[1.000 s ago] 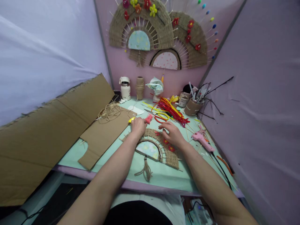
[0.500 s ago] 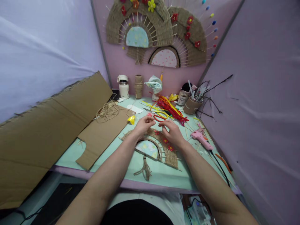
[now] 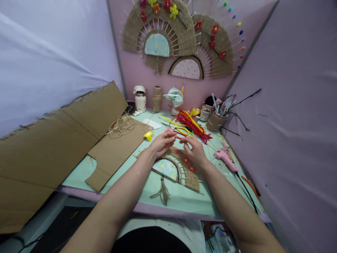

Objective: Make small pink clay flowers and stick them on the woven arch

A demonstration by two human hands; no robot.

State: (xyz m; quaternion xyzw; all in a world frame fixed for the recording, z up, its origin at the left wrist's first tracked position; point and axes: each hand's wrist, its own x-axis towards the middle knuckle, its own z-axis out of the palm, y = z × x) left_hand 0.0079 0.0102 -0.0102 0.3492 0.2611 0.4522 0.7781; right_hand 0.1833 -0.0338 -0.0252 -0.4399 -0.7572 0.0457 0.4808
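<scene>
A woven jute fan with a pale floral half-circle, small red flowers and a tassel lies on the mint table. Both hands hover just above its far edge. My left hand has its fingers pinched on a small pink-red piece. My right hand faces it, fingertips pinched close to the same spot; what it holds is too small to make out. A yellow bit lies just left of my left hand.
Cardboard sheets and loose twine lie at the left. Red and yellow pipe cleaners, jars, a twine spool and a tool cup stand at the back. A pink glue gun lies at the right. Finished fans hang on the wall.
My left hand lifted a small pink-red piece from the table and moved right. Both hands came together above the fan's far edge.
</scene>
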